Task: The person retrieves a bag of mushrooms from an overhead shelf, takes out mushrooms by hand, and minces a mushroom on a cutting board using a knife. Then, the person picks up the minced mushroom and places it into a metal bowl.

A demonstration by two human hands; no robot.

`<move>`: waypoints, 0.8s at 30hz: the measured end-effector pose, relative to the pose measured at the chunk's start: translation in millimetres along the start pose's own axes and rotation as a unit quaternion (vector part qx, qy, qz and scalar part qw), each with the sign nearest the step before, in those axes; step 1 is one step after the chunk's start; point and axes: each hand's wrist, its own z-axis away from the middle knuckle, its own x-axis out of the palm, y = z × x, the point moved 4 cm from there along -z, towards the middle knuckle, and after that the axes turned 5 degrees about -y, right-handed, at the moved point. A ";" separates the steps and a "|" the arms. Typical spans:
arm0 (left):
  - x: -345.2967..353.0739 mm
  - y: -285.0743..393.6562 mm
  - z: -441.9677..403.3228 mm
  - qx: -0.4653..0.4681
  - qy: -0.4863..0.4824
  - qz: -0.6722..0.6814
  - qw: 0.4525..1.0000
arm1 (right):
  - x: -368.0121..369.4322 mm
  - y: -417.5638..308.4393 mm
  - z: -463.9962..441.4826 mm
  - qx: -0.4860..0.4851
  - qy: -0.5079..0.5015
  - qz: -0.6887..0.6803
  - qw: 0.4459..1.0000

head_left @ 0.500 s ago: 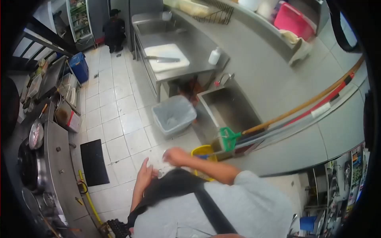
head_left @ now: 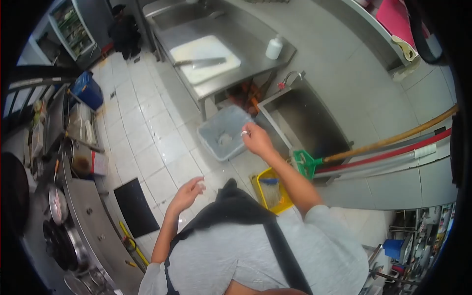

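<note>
**Right hand at the lined bin, left hand free over the floor**

Biggest first. White tile floor (head_left: 164,142) runs from the middle of the frame to upper left. Steel counter (head_left: 250,51) at top centre. Deep steel sink (head_left: 314,118) right of centre, just beside the counter's near end.

Bin (head_left: 210,146) with pale liner: frame centre, on the floor, between counter and sink on one side and the person on the other. Black mat (head_left: 136,206) flat on the floor, lower left. White cutting board (head_left: 204,49) on the counter. Yellow bucket (head_left: 259,193) below the sink, partly behind the right forearm. Green mop clamp (head_left: 304,164) just above that forearm.

Knife (head_left: 209,62) lies flat across the board. White bottle (head_left: 274,48) upright near the counter's end.

Right hand (head_left: 257,140): at the bin's right rim, fingers bent, thumb side toward the bin. Pale bit (head_left: 244,132) at its fingertips, too small to identify; firm grip or not, can't tell. Left hand (head_left: 188,193): left of centre, fingers loosely curled, palm hidden, can't tell if it holds anything.
</note>
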 end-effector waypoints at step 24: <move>-163.9 434.4 -228.0 0.288 -0.314 -0.484 0.765 | -497.1 -280.5 -17.9 0.149 0.098 0.423 0.888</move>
